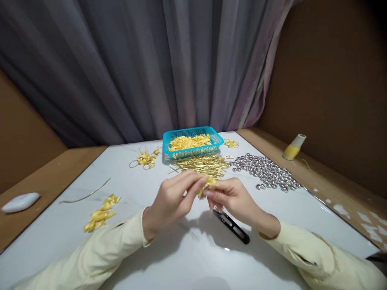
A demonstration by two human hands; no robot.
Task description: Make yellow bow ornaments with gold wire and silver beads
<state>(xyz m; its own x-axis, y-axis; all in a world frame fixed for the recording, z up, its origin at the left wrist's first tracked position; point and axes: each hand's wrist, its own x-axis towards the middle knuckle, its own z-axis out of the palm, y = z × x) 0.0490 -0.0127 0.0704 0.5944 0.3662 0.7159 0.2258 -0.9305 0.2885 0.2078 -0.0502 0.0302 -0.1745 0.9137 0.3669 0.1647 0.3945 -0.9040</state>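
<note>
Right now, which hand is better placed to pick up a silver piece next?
Right hand, probably: the silver pieces lie on its side; the left hand is farther away. Both hold the yellow piece, so the right must let go first.

Left fingers (192,193) and right fingers (218,196) pinch yellow ribbon (212,182) near black snips (231,225)

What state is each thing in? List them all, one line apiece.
Left hand: pinching a yellow ribbon piece
Right hand: pinching the same piece
Yellow ribbon piece: held, partly hidden
Blue basket: upright, holding loose yellow pieces
Gold wires: loose, piled
Silver beads: loose, spread in a heap
Black snips: lying down; open or shut, cannot tell
Cone spool: standing, yellow around its lower part
Curtain: hanging in folds
</note>
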